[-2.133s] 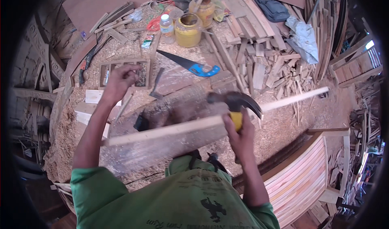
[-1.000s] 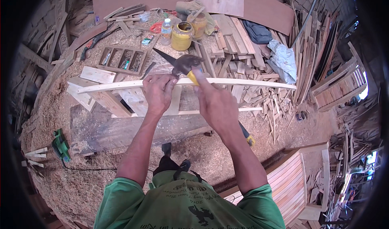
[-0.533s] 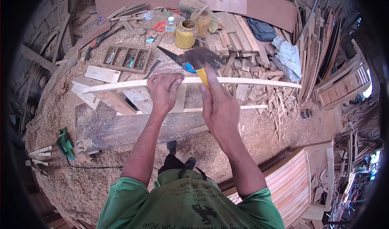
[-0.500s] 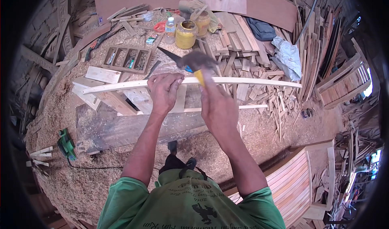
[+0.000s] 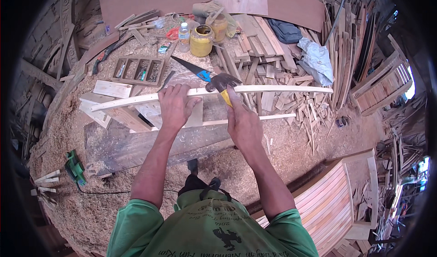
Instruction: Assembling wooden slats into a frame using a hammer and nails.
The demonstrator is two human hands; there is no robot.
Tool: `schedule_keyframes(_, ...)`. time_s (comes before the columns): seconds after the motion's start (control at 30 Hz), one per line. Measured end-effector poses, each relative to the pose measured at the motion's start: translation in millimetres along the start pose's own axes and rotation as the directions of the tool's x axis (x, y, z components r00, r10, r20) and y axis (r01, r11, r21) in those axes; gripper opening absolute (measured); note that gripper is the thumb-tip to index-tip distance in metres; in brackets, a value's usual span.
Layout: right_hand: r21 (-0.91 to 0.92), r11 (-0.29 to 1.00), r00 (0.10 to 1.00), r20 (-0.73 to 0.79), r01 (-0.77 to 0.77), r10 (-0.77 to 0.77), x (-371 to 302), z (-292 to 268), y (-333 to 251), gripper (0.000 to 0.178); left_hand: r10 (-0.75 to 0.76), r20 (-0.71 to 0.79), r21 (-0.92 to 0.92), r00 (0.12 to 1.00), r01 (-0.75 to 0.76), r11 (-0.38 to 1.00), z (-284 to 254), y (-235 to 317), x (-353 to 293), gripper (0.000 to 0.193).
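A long, slightly bowed wooden strip (image 5: 287,88) runs across in front of me, on edge above a partly built wooden frame (image 5: 127,116). Over its left half, my left hand (image 5: 175,104) has its fingers curled across the top, thumb out to the right. My right hand (image 5: 244,123) grips the yellow handle of a claw hammer (image 5: 225,82). The dark hammer head is at the strip's far side, near its middle; whether it touches the strip I cannot tell. A lower, thinner strip (image 5: 273,117) lies on the near side of the frame.
Beyond the strip lie a handsaw (image 5: 189,68) with a blue handle, a compartmented wooden tray (image 5: 128,82), a yellow jar (image 5: 201,47) and a plastic bottle (image 5: 183,41). Scrap wood (image 5: 291,103) is heaped to the right. A green power tool (image 5: 74,168) with a cord sits among shavings at left.
The hammer, blurred before, now shows sharply and sits slightly lower. My left hand's fingers have gone from pinched together near the strip's top to lying over it, farther left.
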State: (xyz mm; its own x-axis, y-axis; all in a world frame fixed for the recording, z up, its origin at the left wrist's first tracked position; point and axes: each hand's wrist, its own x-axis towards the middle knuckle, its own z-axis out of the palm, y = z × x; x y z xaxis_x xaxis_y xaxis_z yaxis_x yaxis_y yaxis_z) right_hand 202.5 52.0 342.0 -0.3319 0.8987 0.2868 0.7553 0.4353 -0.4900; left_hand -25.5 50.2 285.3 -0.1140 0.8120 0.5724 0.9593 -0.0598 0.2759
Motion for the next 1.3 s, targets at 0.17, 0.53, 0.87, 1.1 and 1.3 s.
schedule_keyframes(0.17,0.069,0.992,0.988,-0.115,0.109,-0.101,0.2,-33.5,-24.3,0.056,-0.016,0.016,-0.005,1.0,0.016,1.0,1.5,1.4,-0.5,0.044)
schedule_keyframes(0.53,-0.214,0.961,0.946,-0.233,0.176,-0.225,4.4,-34.1,-40.5,0.056,-0.006,-0.045,-0.031,0.999,0.005,1.0,2.1,4.6,-5.0,0.044)
schedule_keyframes(0.87,0.253,0.897,0.844,-0.497,0.363,-0.202,-4.3,-55.3,-53.0,0.064,0.009,-0.067,-0.044,0.998,-0.012,0.999,-2.6,7.9,-5.5,0.043)
schedule_keyframes(1.1,0.034,0.962,0.952,-0.157,0.27,-0.261,-5.5,-5.7,-17.2,0.061,0.022,-0.191,-0.055,0.981,-0.033,0.998,9.8,4.2,-8.1,0.043)
schedule_keyframes(1.3,0.196,0.847,0.721,-0.637,0.494,-0.273,2.5,-30.8,-36.3,0.055,0.018,-0.079,-0.059,0.997,-0.023,0.998,-3.6,10.1,-4.9,0.043)
